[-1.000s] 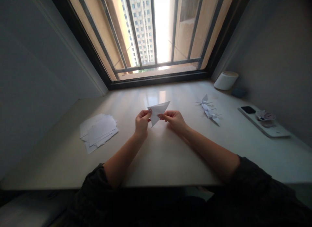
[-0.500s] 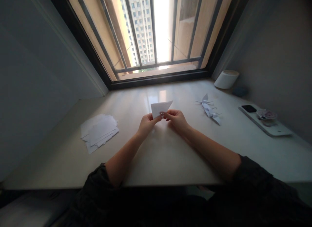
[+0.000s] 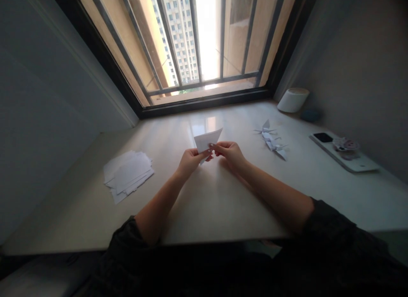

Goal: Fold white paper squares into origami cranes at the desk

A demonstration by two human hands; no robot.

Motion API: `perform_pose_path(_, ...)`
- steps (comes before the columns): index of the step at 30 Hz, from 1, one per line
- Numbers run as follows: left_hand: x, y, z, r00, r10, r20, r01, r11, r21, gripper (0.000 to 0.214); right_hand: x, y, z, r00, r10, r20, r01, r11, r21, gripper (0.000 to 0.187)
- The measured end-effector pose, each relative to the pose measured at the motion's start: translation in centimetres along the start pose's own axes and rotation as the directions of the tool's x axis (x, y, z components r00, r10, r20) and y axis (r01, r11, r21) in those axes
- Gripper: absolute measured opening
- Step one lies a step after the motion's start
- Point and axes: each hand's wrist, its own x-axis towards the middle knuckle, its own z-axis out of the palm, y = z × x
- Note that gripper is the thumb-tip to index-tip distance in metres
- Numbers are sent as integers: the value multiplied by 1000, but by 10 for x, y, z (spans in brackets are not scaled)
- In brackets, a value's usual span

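Observation:
A folded piece of white paper [image 3: 205,140] with a pointed upper right corner is held up above the pale tabletop, between both hands. My left hand [image 3: 191,160] is closed on its lower left part, the thumb lying across the front. My right hand [image 3: 230,152] pinches the lower right edge, its fingertips close to the left thumb. The paper's lower part is partly hidden behind the fingers. Off to the right lie several folded paper cranes [image 3: 270,140] in a row. Over on the left is a loose stack of white paper sheets [image 3: 132,173].
At the right a white phone [image 3: 360,163] with a round clear grip on its back lies on the tabletop [image 3: 216,212]. A white cylindrical object [image 3: 293,100] stands in the back right corner beside a small dark blue item [image 3: 310,115]. A barred window [image 3: 204,103] rises behind.
The folded paper has tilted a little, and a small pointed part now shows below the left thumb. Both hands keep their hold. The whole view has shifted slightly.

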Motion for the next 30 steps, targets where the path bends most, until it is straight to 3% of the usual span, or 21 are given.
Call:
perform_pose_path(13, 1, 2, -3, 997, -62, 52, 60, 997, 38, 38, 9, -6, -13, 996, 22, -88, -19, 999, 29, 34)
perform_pose_path(16, -2, -1, -2, 993, -75, 95, 66, 993, 97, 37, 18, -16, -31, 974, 35, -223, -14, 995, 96, 34)
perform_pose_path(19, -4, -7, -1, 989, -68, 133, 49, 990, 135, 38, 30, -23, -54, 895, 48, -444, 19, 989, 144, 40)
perform_pose_path(22, -3, -10, -2, 997, -9, 74, 0, 993, 119, 38, 36, -23, -63, 849, 12, -529, 43, 995, 91, 42)
perform_pose_path(24, 0, -11, -4, 999, 42, -10, -41, 995, 86, 37, 33, -19, -56, 885, 11, -465, 27, 997, 75, 45)
perform_pose_path(27, 3, -11, -8, 991, 94, -92, -91, 995, 44, 37, 24, -14, -35, 972, 1, -236, 2, 1000, 15, 55)
perform_pose_path(30, 4, -11, -9, 990, 104, -94, -101, 994, 38, 38, 16, -12, -18, 997, -24, -71, 18, 996, -87, 48)
